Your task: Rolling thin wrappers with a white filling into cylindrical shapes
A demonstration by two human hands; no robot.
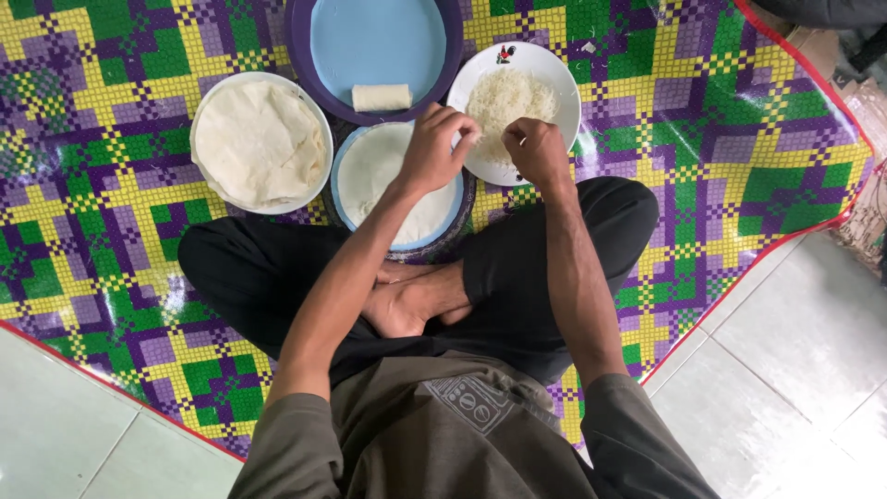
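Left hand (434,148) pinched shut over near edge of white plate of shredded filling (511,100), fingertips touching shreds. Right hand (536,152) likewise clenched at plate's near rim, grasping a pinch. Just beside, flat wrapper on blue plate (397,180). Farther off: stack of wrappers (261,140), rolled piece (382,97) on purple tray (305,55), all on checked mat (739,120).

Upper centre: four dishes are crowding together, bowl of wrappers (261,143), purple tray (296,42), blue plate (346,180), noodle plate (554,79) | upper right, far left: open mat (730,139) is leaving free passage | lower centre: crossed legs (517,268) are blocking.
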